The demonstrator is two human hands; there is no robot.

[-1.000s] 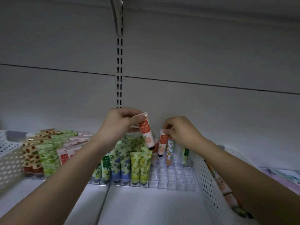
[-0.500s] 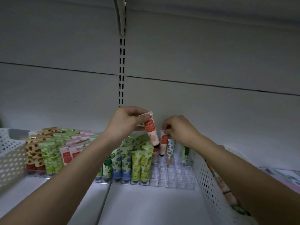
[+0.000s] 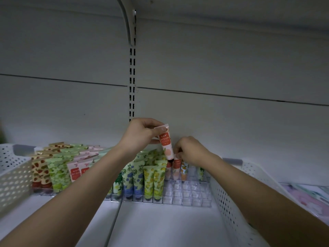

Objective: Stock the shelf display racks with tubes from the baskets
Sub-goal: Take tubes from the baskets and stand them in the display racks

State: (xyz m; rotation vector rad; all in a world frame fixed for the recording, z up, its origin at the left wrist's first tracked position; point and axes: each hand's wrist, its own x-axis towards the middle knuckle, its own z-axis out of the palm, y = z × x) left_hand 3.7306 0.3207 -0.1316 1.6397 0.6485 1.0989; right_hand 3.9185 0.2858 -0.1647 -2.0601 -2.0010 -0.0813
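left hand (image 3: 140, 134): a peach tube (image 3: 166, 142) is pinched near its crimped top between thumb and fingers, cap pointing down, tilted a bit, held above the rack

right hand (image 3: 191, 151): fingertips are curled down and closed on the top of a second tube (image 3: 176, 168), which is seated upright in a cell right under them

gap between hands: small; the held tube's cap hangs just left of the right fingertips, touching or not can't be told

rack (image 3: 187, 195): clear gridded plastic, set below and in front of both hands; bare cells seen toward the right front

stocked tubes: yellow tubes (image 3: 154, 180) and blue tubes (image 3: 132, 182) are lined up below the left wrist, green tubes (image 3: 57, 173) and strawberry tubes (image 3: 40, 171) further out left of that arm

orange tube (image 3: 184, 171): stood just right of the second tube, under the right knuckles

right basket (image 3: 229, 198): white, perforated, run under the right forearm; contents mostly hidden

left basket (image 3: 12, 168): same kind, well left of the left hand
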